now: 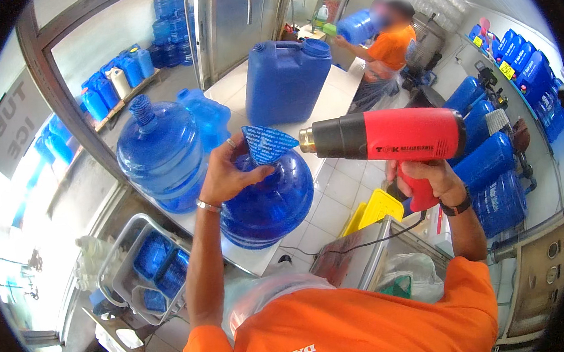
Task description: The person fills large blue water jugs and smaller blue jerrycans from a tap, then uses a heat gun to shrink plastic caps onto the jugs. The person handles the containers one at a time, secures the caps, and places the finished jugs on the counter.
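Note:
My right hand (427,180) grips the handle of a red and black heat gun (414,135), held level above the floor. Its brass-coloured nozzle points left at a blue plastic shrink seal (267,145), close to its right corner. The seal bears white writing and flares out over the neck of a round blue water jug (269,201), which stands upright on a white table (253,259). My left hand (232,172) holds the seal at the jug's neck, thumb in front at its lower edge; the fingers behind are partly hidden.
Left of this jug stand another round jug (159,145) and a smaller blue bottle (204,115). A square blue jerrycan (285,82) is behind. Another person (386,51) handles a jug beyond the table. The heat gun's cord (365,245) hangs over a metal-edged box (351,259).

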A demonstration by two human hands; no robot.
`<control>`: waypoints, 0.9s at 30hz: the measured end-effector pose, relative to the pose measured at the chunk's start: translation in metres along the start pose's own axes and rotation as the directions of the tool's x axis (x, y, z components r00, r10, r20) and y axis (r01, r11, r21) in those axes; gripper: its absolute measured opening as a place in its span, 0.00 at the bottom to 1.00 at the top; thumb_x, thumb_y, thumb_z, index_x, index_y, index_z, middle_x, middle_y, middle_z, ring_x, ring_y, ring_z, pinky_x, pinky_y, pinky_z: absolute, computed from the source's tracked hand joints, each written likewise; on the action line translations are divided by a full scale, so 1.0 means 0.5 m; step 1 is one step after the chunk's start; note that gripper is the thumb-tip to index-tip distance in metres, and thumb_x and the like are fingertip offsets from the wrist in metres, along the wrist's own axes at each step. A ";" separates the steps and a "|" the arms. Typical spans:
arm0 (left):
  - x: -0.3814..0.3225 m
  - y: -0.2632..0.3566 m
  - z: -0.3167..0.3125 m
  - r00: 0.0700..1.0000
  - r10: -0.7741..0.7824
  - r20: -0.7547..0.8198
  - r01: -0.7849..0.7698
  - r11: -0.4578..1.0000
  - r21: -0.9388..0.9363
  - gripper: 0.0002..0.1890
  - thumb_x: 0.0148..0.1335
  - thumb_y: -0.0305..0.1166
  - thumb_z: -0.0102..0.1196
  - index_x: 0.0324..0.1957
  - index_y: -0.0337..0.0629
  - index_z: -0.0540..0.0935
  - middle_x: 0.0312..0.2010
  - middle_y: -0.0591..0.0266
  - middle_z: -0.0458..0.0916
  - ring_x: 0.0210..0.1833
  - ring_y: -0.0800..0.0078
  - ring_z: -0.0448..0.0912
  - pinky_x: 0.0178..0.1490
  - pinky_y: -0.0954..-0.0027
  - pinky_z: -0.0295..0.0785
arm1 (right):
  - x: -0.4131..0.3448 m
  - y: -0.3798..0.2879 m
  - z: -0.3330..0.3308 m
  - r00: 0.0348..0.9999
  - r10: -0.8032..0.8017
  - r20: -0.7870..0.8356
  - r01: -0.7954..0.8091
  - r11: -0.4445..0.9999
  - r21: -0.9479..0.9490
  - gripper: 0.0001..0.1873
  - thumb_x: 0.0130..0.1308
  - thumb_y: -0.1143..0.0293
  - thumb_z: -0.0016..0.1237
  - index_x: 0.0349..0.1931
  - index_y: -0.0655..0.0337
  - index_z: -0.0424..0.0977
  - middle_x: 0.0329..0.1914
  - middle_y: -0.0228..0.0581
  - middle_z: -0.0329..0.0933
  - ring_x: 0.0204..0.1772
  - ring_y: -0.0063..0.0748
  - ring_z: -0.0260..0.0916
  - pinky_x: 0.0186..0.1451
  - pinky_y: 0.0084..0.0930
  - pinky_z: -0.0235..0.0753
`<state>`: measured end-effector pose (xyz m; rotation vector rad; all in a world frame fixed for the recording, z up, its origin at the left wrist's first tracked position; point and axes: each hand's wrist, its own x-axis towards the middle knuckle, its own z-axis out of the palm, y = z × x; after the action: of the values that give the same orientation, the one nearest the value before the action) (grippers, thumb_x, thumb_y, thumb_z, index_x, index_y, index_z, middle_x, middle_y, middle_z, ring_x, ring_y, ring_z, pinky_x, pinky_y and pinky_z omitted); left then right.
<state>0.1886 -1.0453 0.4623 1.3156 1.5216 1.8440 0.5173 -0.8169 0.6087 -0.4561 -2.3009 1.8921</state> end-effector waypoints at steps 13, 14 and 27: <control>-0.024 0.000 0.024 0.984 0.089 -0.152 -0.033 0.941 0.338 0.25 0.46 0.36 0.82 0.43 0.36 0.85 0.37 0.59 0.90 0.39 0.78 0.84 0.46 0.69 0.80 | 0.045 -0.026 0.001 0.997 0.082 -0.005 -0.082 0.997 -0.002 0.19 0.73 0.60 0.60 0.56 0.62 0.79 0.47 0.42 0.84 0.25 0.24 0.77 0.29 0.23 0.78; -0.025 0.005 0.025 0.986 0.079 -0.146 -0.019 0.928 0.371 0.25 0.46 0.37 0.82 0.44 0.35 0.85 0.37 0.57 0.90 0.38 0.76 0.85 0.46 0.68 0.80 | 0.051 -0.027 -0.002 0.997 0.072 0.001 -0.072 0.997 -0.033 0.19 0.73 0.59 0.61 0.55 0.62 0.79 0.46 0.41 0.85 0.26 0.23 0.77 0.29 0.23 0.78; -0.046 -0.026 0.067 0.947 0.146 -0.285 -0.034 0.932 0.361 0.52 0.46 0.35 0.82 0.73 0.38 0.67 0.53 0.46 0.86 0.56 0.51 0.87 0.61 0.56 0.81 | 0.052 -0.106 0.066 0.746 -0.409 0.526 0.601 0.072 -0.796 0.20 0.61 0.63 0.71 0.52 0.55 0.84 0.50 0.37 0.85 0.55 0.45 0.81 0.65 0.42 0.75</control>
<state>0.2245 -1.0417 0.4396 1.3109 2.0682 1.9716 0.4754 -0.8490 0.6512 0.4944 -2.8730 -0.0018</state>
